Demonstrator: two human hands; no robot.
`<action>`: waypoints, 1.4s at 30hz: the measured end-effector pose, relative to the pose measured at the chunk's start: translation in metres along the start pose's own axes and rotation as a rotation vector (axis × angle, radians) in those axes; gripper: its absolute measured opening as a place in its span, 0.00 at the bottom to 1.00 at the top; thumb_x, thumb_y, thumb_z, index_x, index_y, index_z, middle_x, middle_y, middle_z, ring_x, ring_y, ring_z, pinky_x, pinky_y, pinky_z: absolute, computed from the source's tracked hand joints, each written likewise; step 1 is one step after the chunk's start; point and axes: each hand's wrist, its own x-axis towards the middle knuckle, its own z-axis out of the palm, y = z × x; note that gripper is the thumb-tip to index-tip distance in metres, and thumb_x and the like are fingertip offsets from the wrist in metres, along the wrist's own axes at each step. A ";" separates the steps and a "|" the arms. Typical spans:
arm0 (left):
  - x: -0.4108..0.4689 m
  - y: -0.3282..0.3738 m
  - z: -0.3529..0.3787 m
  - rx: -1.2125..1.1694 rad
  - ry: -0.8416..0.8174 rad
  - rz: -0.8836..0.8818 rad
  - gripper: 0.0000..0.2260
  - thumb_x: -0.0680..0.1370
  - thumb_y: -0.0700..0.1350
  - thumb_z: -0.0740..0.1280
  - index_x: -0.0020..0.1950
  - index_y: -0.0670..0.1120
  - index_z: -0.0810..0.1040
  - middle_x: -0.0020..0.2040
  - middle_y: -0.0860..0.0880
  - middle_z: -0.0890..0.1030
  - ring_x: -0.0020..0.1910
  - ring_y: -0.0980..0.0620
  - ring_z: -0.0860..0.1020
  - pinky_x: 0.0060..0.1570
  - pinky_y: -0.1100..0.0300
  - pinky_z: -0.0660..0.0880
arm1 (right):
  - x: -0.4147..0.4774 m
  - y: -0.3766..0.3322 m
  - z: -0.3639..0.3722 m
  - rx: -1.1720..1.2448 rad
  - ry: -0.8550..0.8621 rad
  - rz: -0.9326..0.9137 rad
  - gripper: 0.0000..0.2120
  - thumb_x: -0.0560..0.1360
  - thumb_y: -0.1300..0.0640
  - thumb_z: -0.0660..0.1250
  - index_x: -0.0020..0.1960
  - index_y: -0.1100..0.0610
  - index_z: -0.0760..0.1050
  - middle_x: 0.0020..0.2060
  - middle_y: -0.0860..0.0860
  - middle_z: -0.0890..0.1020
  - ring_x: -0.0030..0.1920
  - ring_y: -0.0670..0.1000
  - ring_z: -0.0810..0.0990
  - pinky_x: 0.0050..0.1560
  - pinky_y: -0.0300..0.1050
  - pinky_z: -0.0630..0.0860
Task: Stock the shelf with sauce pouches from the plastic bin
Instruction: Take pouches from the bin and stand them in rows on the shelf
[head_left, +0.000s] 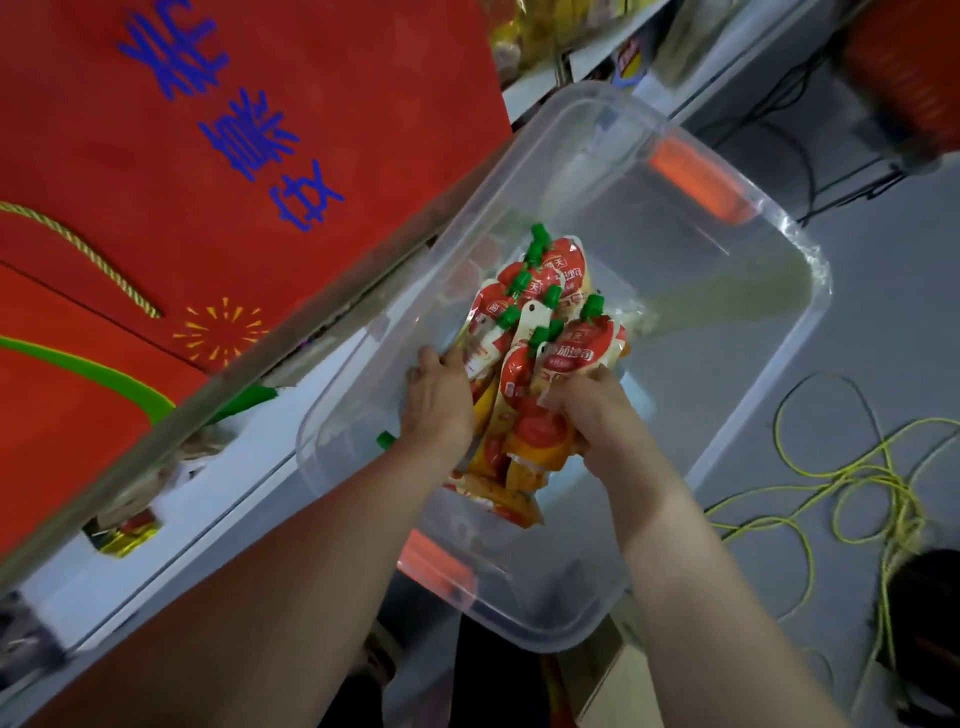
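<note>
We grip a bunch of sauce pouches (540, 332) between our left hand (439, 400) and right hand (597, 410), fingers curled round its sides. The plastic bin (810, 291) lies beneath both hands.

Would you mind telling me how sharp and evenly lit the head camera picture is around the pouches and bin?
Head view: the sauce pouches read fairly sharp at centre; glare streaks the plastic bin along its rim; the red object top right is smeared; wide-angle distortion slants the shelf edge; the forearms lie in shade.
</note>
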 end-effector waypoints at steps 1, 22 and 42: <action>-0.003 0.000 -0.005 -0.011 -0.004 0.022 0.21 0.78 0.33 0.58 0.71 0.43 0.66 0.61 0.40 0.67 0.56 0.36 0.73 0.56 0.45 0.74 | -0.005 -0.001 -0.001 0.130 -0.024 0.024 0.17 0.72 0.68 0.61 0.57 0.54 0.75 0.44 0.53 0.82 0.45 0.55 0.82 0.46 0.50 0.81; -0.263 -0.127 -0.203 -1.136 0.070 0.195 0.07 0.73 0.52 0.72 0.49 0.59 0.79 0.50 0.53 0.85 0.52 0.53 0.82 0.56 0.49 0.77 | -0.306 -0.031 0.025 0.272 -0.209 -0.628 0.06 0.76 0.56 0.71 0.52 0.56 0.81 0.47 0.57 0.86 0.44 0.55 0.84 0.50 0.54 0.81; -0.494 -0.340 -0.419 -1.427 1.032 0.454 0.05 0.76 0.41 0.69 0.51 0.47 0.80 0.43 0.53 0.85 0.43 0.57 0.83 0.43 0.62 0.78 | -0.638 -0.148 0.217 -0.157 -0.581 -1.541 0.05 0.71 0.59 0.75 0.44 0.50 0.83 0.37 0.45 0.84 0.40 0.47 0.78 0.43 0.43 0.76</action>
